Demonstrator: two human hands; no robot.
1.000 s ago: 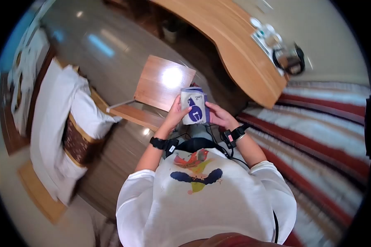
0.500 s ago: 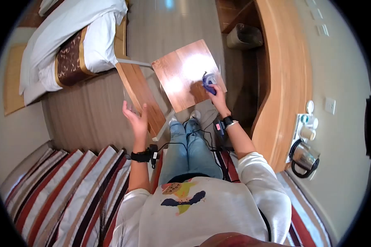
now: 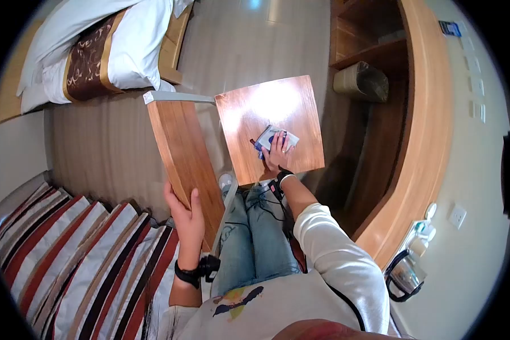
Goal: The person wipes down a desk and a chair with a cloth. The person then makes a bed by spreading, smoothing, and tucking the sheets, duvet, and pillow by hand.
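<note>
My left hand [image 3: 187,221] straddles the near-left edge of a long wooden panel [image 3: 184,144], with the thumb over its face and the fingers along its outer side. To the right is a square wooden top [image 3: 303,113], with a bright glare on it. Flat on that top lies a crumpled blue and white cloth or soft packet [image 3: 263,137]; which one I cannot tell. My right hand [image 3: 276,156] presses down on it with fingers spread, covering part of it. A grey metal bar [image 3: 181,97] runs from the panel's far end towards the square top.
A bed [image 3: 130,56] with white bedding stands at far left. Striped fabric [image 3: 79,255] lies at near left. Along the right run a curved wooden counter [image 3: 425,113], a waste bin [image 3: 360,82] beneath it, and a kettle [image 3: 405,275] with cups [image 3: 419,246].
My left hand has come onto the panel's edge. The right hand has moved left and nearer the middle of the square top, flattening the blue and white thing. The camera view has shifted.
</note>
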